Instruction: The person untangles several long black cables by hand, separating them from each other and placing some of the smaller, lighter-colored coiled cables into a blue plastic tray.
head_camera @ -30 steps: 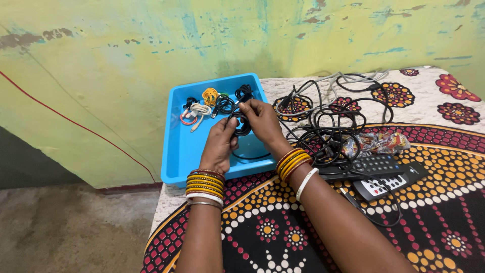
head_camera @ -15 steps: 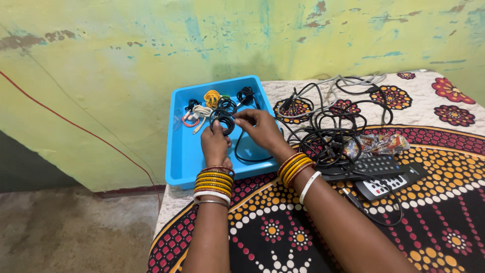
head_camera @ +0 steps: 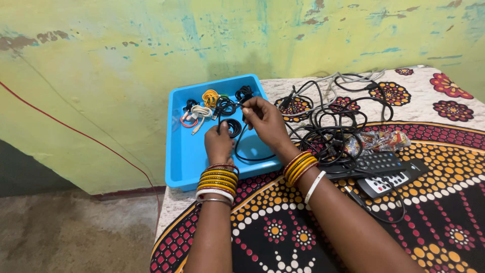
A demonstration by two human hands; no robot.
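The left hand (head_camera: 218,143) is pinching a coiled black cable (head_camera: 232,127) over the blue tray (head_camera: 186,151). The right hand (head_camera: 266,121) is gripping that cable's loose end, fingers closed.

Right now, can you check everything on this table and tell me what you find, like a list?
Surface: patterned cloth with dots and flowers covers the table.
Job's things: coiled black cable, held over the blue tray.
Clutter: two remote controls; a shiny wrapper.
Hands: left hand grips the coil; right hand pinches its loose end.
Cables: small bundled cables in the tray's far end; tangled black and grey cables on the cloth.
Surroundings: peeling yellow-green wall; red wire along it.
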